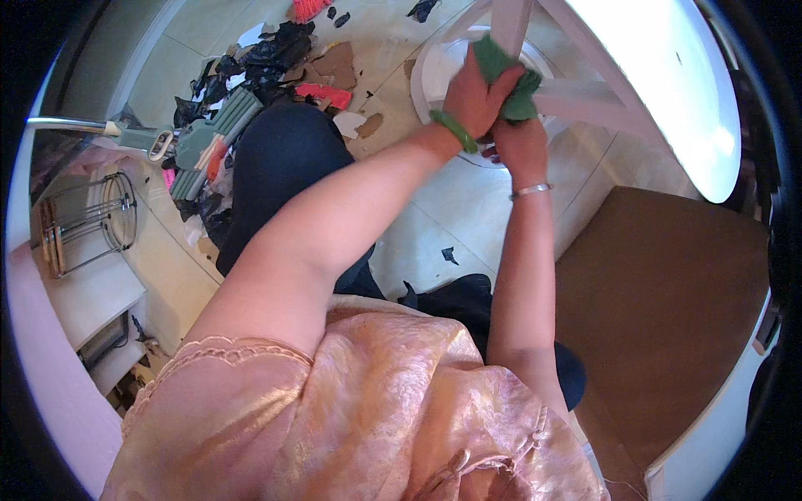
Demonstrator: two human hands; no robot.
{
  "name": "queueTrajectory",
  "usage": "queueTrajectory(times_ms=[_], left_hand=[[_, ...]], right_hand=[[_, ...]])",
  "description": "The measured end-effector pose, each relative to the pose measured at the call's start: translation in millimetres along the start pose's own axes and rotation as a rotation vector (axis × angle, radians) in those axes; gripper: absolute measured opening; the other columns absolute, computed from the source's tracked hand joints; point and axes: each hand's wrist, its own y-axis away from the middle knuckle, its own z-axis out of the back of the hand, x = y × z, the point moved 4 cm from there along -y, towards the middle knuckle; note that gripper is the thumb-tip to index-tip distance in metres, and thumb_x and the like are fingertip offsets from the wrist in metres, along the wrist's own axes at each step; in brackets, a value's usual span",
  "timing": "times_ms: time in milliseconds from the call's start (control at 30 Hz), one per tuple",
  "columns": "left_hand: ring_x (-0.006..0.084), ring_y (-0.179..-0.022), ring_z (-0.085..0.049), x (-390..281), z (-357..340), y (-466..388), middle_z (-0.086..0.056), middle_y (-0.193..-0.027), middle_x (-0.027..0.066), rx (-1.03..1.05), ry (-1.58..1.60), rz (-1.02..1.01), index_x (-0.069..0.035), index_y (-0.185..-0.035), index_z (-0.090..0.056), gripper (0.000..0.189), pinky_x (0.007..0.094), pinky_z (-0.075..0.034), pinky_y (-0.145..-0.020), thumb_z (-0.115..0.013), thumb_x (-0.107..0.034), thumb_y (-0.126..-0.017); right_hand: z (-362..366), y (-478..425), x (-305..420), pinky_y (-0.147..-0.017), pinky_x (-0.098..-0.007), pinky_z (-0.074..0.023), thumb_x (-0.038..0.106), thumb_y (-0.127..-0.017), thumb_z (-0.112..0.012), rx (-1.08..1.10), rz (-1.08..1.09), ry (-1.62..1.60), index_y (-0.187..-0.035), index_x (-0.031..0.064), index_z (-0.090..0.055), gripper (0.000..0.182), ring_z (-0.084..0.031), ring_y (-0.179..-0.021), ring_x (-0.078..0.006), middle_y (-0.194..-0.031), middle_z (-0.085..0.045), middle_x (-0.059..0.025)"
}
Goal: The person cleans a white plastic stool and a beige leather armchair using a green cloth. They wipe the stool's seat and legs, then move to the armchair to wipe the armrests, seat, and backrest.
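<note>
My left hand (479, 100), with a green bangle at its wrist, grips a folded green cloth (492, 59). Just below and to the right, my right hand (523, 147), wearing a silver bracelet, is closed around the cloth's lower end; its fingertips are partly hidden. Both hands are above a white round-rimmed vessel (428, 94) on the tiled floor. Behind the cloth rises a pale table leg (509, 25), joined to a crossbar (583, 103).
A white tabletop (683, 94) slants at the upper right, above a brown seat cushion (664, 294). At left, a squeeze mop (197, 144) lies over black plastic scraps (276, 53) and torn cardboard (335, 66). A wire rack (94, 216) sits on a white shelf (94, 294).
</note>
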Motion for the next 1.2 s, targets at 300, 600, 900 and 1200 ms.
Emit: queueTrajectory(times_ms=[300, 600, 900, 1200], left_hand=[[0.0484, -0.107, -0.056, 174.4, 34.7, 48.4, -0.06, -0.114, 0.0301, 0.049, -0.349, 0.575, 0.0, -0.122, -0.054, 0.058, 0.0526, -0.045, -0.092, -0.043, -0.052, -0.098], [0.0454, -0.114, -0.055, 270.7, 39.4, 44.8, -0.061, -0.117, 0.0289, 0.383, -0.513, 0.544, 0.0, -0.123, -0.056, 0.064, 0.0474, -0.044, -0.098, -0.047, -0.056, -0.094], [0.0358, -0.103, -0.064, 161.3, 13.0, -10.8, -0.067, -0.11, 0.0242, 0.735, -0.114, 0.673, -0.003, -0.11, -0.068, 0.06, 0.04, -0.047, -0.093, -0.051, -0.058, -0.09], [0.0345, -0.085, -0.068, 150.1, 12.1, -171.8, -0.07, -0.095, 0.0194, 0.572, -0.24, 0.569, -0.007, -0.107, -0.069, 0.055, 0.0435, -0.052, -0.084, -0.055, -0.056, -0.086]], right_hand=[[-106.7, -12.6, -83.4, -0.079, -0.035, -0.0529, 0.017, -0.09, -0.063, -0.257, 0.078, -0.442, -0.106, -0.01, -0.063, 0.031, -0.068, -0.09, -0.0234, -0.099, -0.07, -0.0152], [-150.8, -71.7, -135.3, -0.081, -0.0329, -0.0475, 0.029, -0.098, -0.051, -0.093, 0.111, -0.302, -0.114, -0.0042, -0.061, 0.038, -0.058, -0.089, -0.0184, -0.106, -0.065, -0.0086], [-167.4, -52.2, -86.1, -0.092, -0.0363, -0.0473, 0.026, -0.099, -0.051, -0.01, 0.153, -0.383, -0.123, 0.0005, -0.057, 0.036, -0.058, -0.107, -0.0174, -0.118, -0.062, -0.0067], [-75.3, -6.6, 126.4, -0.087, -0.0414, -0.0469, 0.013, -0.096, -0.051, 0.213, 0.601, 0.092, -0.115, 0.0006, -0.061, 0.025, -0.06, -0.098, -0.0387, -0.105, -0.065, -0.0203]])
